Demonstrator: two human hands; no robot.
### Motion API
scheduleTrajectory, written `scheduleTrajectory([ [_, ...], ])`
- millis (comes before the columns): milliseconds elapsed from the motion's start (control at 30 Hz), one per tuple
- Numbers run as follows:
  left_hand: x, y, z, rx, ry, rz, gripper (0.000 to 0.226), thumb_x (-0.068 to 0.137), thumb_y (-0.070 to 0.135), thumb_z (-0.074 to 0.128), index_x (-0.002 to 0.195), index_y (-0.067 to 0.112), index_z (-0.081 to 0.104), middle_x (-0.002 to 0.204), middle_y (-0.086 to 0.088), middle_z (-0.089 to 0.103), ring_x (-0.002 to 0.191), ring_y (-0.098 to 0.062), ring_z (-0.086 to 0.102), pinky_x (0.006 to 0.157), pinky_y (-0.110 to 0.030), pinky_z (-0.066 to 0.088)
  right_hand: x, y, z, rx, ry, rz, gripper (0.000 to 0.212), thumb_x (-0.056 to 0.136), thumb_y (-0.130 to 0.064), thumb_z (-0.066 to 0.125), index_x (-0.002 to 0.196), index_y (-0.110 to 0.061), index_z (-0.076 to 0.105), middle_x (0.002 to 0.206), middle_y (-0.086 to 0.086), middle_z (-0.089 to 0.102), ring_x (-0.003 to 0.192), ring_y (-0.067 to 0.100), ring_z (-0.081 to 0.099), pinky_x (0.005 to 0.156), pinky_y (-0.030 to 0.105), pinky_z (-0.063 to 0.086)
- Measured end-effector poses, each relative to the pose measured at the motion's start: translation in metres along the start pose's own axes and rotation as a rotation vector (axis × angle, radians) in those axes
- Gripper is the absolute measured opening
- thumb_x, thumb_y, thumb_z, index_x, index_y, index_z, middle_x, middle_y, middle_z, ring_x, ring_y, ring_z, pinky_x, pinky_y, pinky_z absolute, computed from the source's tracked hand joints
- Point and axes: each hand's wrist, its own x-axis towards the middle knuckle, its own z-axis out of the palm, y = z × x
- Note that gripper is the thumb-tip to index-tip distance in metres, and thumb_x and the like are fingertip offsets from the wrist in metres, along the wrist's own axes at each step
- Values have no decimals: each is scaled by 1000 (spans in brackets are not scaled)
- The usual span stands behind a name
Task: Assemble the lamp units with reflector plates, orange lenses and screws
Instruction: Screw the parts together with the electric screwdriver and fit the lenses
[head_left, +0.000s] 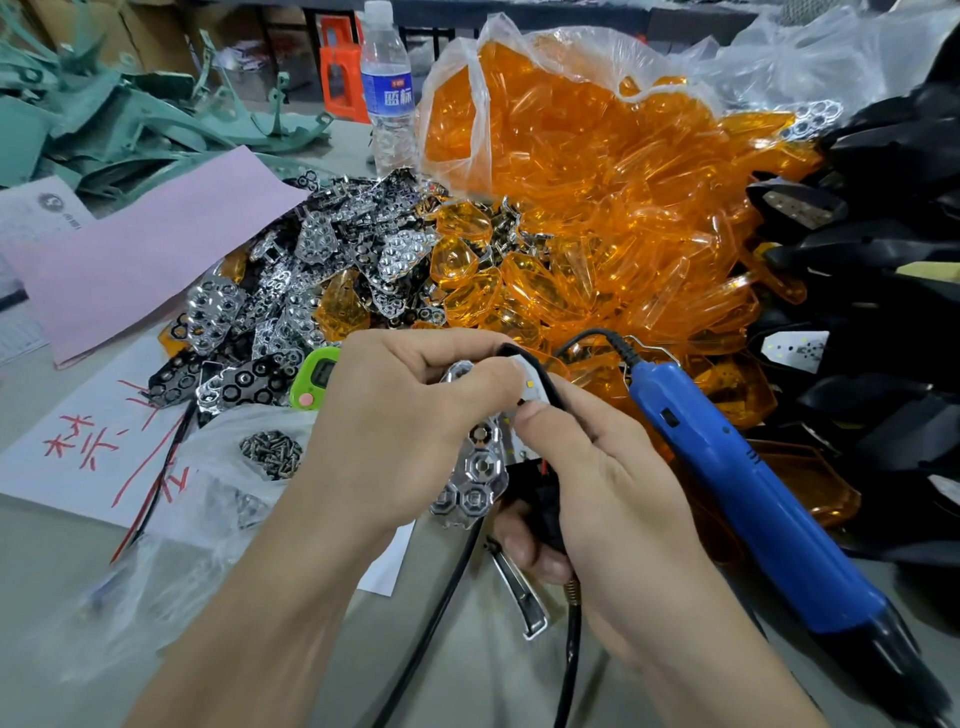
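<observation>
Stage: early, by the look; reflector plate (480, 467) half-seated on lamp unit (537, 499), near ctr.
L hand (405, 415): fingers curled, pinching plate's far end.
R hand (597, 483): thumb pressing, fingers wrapped round unit.
Pending: orange lenses (597, 208) far right; screws (272, 454) near left.

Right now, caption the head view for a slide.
Left hand and right hand fit a reflector plate onto a black lamp unit.
</observation>
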Motion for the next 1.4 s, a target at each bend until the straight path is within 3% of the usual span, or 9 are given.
scheduleTrajectory([
  [67, 0, 0, -1, -2, 12, -5, 9, 82, 18, 73, 82, 16, 82, 71, -5, 71, 62, -20, 60, 57, -37, 50, 0, -1, 0, 18, -18, 17, 23, 86, -28, 49, 99, -20, 66, 60, 0, 52, 35, 17, 45, 39, 18, 24],
  [300, -1, 1, 0, -27, -3, 0, 11, 83, 14, 70, 81, 14, 81, 68, -6, 68, 57, -19, 57, 50, -35, 48, 1, -1, 2, -15, -17, -29, 20, 87, -22, 50, 95, -13, 66, 65, 4, 53, 36, 20, 42, 36, 16, 27],
  [467, -2, 2, 0, -67, -50, -3, 10, 84, 13, 70, 84, 10, 79, 77, -26, 68, 59, -25, 56, 50, -43, 49, 0, -3, 3, -12, -13, -48, 23, 85, -20, 48, 99, -14, 67, 63, 5, 53, 36, 19, 41, 36, 16, 27],
  [700, -1, 0, -1, -36, -39, -6, 9, 82, 16, 72, 86, 13, 80, 70, -8, 67, 56, -21, 54, 50, -38, 47, -2, -5, 2, -18, -35, -43, 23, 79, -14, 45, 91, -13, 64, 63, 6, 53, 38, 18, 43, 38, 17, 26],
  [900, -1, 2, -3, -84, -74, -53, 11, 82, 17, 74, 87, 10, 80, 79, -16, 74, 60, -27, 61, 54, -44, 54, -2, -5, 2, -19, -27, -40, 27, 78, -14, 43, 94, -16, 65, 59, 1, 53, 38, 18, 43, 37, 17, 27],
  [1067, 0, 4, -1, -129, -33, -123, 5, 84, 11, 78, 86, 11, 82, 76, -14, 74, 59, -25, 63, 53, -34, 51, -1, -5, 2, 13, -40, -32, 30, 80, -14, 43, 97, -13, 67, 65, 5, 51, 39, 19, 41, 37, 17, 29],
  [1233, 1, 3, -1, -212, -19, -202, 25, 78, 23, 83, 94, 4, 81, 86, -24, 76, 62, -31, 65, 53, -34, 51, -1, -7, 1, 31, -40, 8, 26, 79, -15, 43, 92, -12, 66, 61, 5, 55, 37, 19, 42, 36, 17, 27],
  [1300, 1, 3, 0, -232, -17, -192, 22, 82, 22, 78, 95, 4, 80, 93, -28, 75, 67, -35, 68, 55, -38, 54, -1, -8, 1, 21, -47, 24, 26, 80, -15, 44, 95, -10, 65, 66, 9, 56, 39, 19, 43, 36, 18, 26],
  [1400, 1, -1, 4, -64, 122, -47, 11, 84, 19, 81, 95, 23, 85, 89, -7, 81, 75, -21, 74, 64, -35, 57, 0, -8, 1, 18, -15, 26, 20, 93, -7, 44, 88, -9, 63, 63, 7, 53, 39, 19, 42, 36, 17, 26],
])
